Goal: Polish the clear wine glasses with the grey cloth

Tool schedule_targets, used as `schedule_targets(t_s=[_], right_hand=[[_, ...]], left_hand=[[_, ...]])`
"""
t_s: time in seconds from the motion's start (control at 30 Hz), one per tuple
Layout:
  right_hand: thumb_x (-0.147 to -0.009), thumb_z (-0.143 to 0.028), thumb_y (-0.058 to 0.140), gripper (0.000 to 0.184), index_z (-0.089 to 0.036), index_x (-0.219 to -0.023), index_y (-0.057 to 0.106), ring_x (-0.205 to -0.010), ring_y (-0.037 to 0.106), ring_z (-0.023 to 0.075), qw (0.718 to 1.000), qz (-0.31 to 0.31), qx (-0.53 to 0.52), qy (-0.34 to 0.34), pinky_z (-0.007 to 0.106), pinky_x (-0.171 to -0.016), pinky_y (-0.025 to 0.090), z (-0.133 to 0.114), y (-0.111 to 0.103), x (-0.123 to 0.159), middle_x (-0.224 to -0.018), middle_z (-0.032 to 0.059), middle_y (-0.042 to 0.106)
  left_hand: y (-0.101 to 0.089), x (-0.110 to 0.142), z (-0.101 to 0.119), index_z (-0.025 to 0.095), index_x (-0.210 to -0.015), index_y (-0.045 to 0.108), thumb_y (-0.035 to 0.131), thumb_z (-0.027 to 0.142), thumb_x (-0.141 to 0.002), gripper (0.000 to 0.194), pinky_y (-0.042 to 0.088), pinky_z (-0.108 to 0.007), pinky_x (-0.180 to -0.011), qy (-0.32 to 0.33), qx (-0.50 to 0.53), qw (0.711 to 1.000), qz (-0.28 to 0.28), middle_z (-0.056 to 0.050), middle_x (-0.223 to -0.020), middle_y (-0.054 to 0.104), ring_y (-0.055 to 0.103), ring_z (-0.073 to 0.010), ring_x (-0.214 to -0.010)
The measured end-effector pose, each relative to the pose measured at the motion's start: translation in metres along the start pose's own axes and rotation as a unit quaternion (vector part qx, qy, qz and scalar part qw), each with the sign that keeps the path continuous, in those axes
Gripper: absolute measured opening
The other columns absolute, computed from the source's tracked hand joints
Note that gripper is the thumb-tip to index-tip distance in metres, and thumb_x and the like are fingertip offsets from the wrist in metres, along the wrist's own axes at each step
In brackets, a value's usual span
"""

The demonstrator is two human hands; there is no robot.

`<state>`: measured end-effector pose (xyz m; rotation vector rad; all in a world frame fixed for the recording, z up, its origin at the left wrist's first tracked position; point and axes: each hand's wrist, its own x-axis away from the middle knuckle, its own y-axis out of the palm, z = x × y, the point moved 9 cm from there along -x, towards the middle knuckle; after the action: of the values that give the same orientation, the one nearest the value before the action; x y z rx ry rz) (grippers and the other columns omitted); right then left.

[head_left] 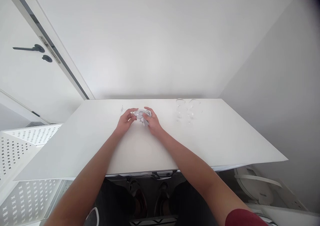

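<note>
Over the white table [160, 149], toward its back edge, my two hands work close together. My right hand [153, 122] is closed round a light grey cloth [144, 122], which is bunched up with a loose end hanging down. The fingers of my left hand [125, 120] pinch a clear glass [135, 113] at the cloth's left side. Most of this glass is hidden by the cloth and fingers, so its full shape does not show. Just left of my left hand, a faint transparent piece [122, 109] is on the table, too indistinct to name.
Clear stemmed glasses [181, 109] stand on the table to the right of my hands, hard to see against the white. A wall is behind the table. White perforated baskets [30, 199] are at the left, near a door with a dark handle [27, 48].
</note>
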<state>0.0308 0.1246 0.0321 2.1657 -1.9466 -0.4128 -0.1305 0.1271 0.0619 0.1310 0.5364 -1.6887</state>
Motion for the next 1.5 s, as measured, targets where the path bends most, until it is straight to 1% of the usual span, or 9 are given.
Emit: schedule_targets(t_s=[0.3,0.57,0.8,0.93,1.03,1.13,1.23,1.4,1.5], right_hand=[[-0.091,-0.041,0.064,0.054,-0.033,-0.143,0.052,-0.068,0.054,0.0156,0.949,-0.172,0.236,-0.122,0.032,-0.074,0.048,-0.014,0.043,0.024,-0.085,-0.0024,0.065],[-0.082,-0.043,0.072,0.05,-0.029,-0.128,0.058,-0.074,0.058,0.0153,1.0,0.019,-0.011,0.014,0.027,-0.068,0.048,0.006,-0.002,0.003,-0.087,-0.0008,0.062],[-0.081,-0.035,0.073,0.056,-0.032,-0.135,0.059,-0.085,0.059,0.0191,0.965,-0.123,0.192,-0.127,0.034,-0.081,0.049,-0.016,0.036,0.023,-0.111,0.0022,0.067],[-0.085,-0.035,0.068,0.037,-0.029,-0.121,0.064,-0.081,0.057,0.0187,0.978,-0.037,0.168,-0.117,0.031,-0.078,0.048,-0.011,0.022,0.015,-0.097,0.001,0.066],[-0.083,-0.039,0.069,0.034,-0.027,-0.114,0.06,-0.082,0.057,0.0168,0.987,0.081,0.084,-0.107,0.028,-0.075,0.047,-0.013,-0.012,0.005,-0.097,0.0008,0.063],[-0.082,-0.042,0.07,0.036,-0.027,-0.113,0.057,-0.076,0.053,0.0142,0.984,0.151,0.031,-0.092,0.025,-0.067,0.044,-0.014,-0.037,0.003,-0.094,-0.0002,0.06],[-0.083,-0.042,0.07,0.034,-0.028,-0.11,0.057,-0.072,0.05,0.0134,0.984,0.138,0.043,-0.1,0.024,-0.064,0.042,-0.017,-0.038,0.003,-0.087,-0.0017,0.055],[-0.081,-0.043,0.071,0.036,-0.027,-0.11,0.057,-0.075,0.052,0.0138,0.991,0.109,0.014,-0.081,0.025,-0.068,0.044,-0.009,-0.032,0.0,-0.087,-0.0019,0.054],[-0.087,-0.047,0.064,0.04,-0.028,-0.121,0.054,-0.073,0.052,0.0146,0.995,0.05,0.036,-0.078,0.026,-0.067,0.045,-0.011,-0.026,-0.002,-0.087,-0.0017,0.055]], left_hand=[[-0.024,0.001,-0.013,0.022,-0.076,0.066,0.06,0.06,-0.091,0.041,0.046,-0.029,-0.05,-0.049,-0.037,0.993,0.103,0.002,-0.053,0.05,0.046,-0.0125,-0.046],[0.004,-0.002,0.007,0.026,-0.121,0.067,0.066,0.054,-0.09,0.042,0.054,-0.043,-0.097,0.02,0.024,1.0,-0.003,-0.01,-0.13,0.066,0.064,-0.0267,-0.115],[-0.025,0.001,-0.019,0.025,-0.104,0.064,0.068,0.053,-0.089,0.033,0.056,-0.042,-0.083,-0.085,0.013,0.989,0.119,0.002,-0.061,0.063,0.07,-0.0219,-0.07],[-0.01,0.0,-0.017,0.025,-0.11,0.067,0.069,0.054,-0.087,0.037,0.059,-0.043,-0.084,-0.086,0.034,0.994,0.057,-0.001,-0.071,0.068,0.072,-0.0238,-0.082],[0.002,-0.001,-0.009,0.027,-0.12,0.069,0.078,0.048,-0.081,0.045,0.058,-0.047,-0.095,-0.047,0.098,0.994,-0.003,-0.009,-0.114,0.073,0.065,-0.0301,-0.12],[-0.014,-0.002,-0.009,0.024,-0.096,0.073,0.079,0.043,-0.079,0.026,0.055,-0.051,-0.1,-0.016,0.133,0.99,0.046,-0.012,-0.139,0.064,0.055,-0.0344,-0.134],[-0.035,0.0,-0.01,0.026,-0.099,0.069,0.074,0.046,-0.083,0.027,0.056,-0.049,-0.096,-0.004,0.111,0.985,0.132,-0.01,-0.14,0.062,0.061,-0.0311,-0.126],[-0.004,0.001,0.0,0.025,-0.103,0.071,0.079,0.048,-0.077,0.036,0.057,-0.036,-0.08,-0.002,-0.041,0.999,0.01,-0.008,-0.105,0.073,0.069,-0.0246,-0.096],[-0.008,0.005,-0.007,0.022,-0.09,0.07,0.071,0.054,-0.084,0.032,0.048,-0.028,-0.053,-0.039,-0.026,0.998,0.044,-0.003,-0.076,0.064,0.059,-0.0149,-0.06]])
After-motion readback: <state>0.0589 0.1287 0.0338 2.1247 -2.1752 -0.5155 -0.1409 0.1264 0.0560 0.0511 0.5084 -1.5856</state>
